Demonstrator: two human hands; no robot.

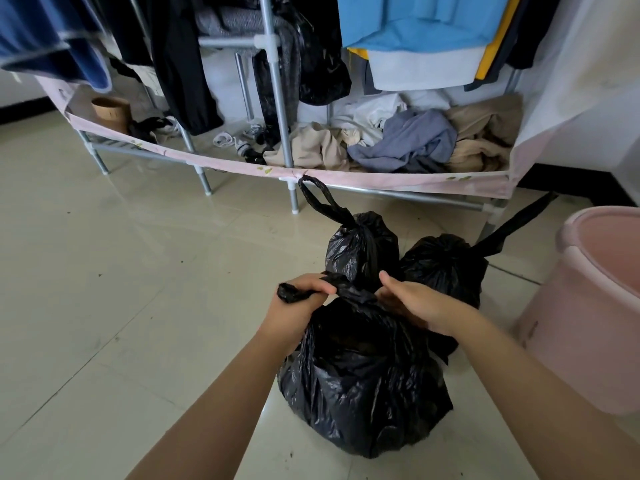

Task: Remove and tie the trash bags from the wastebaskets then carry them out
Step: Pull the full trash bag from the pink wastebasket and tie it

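near bag (363,382): on floor tiles (121,271), centre near, neck gathered | left hand (298,303): fist curled round bag's twisted strip | right hand (412,303): at the knot, fingers hidden, grip unclear | two tied bags (360,247) (446,265): just beyond, touching | pink wastebasket (588,306): right | clothes rack (277,81): far

A home, likely a bedroom; a fabric-covered wardrobe frame (277,98) hangs with clothes (422,29), more heaped on its bottom shelf (crumpled, unfolded); pale glossy floor tiles (121,271); a pink wastebasket (588,306) nearby.
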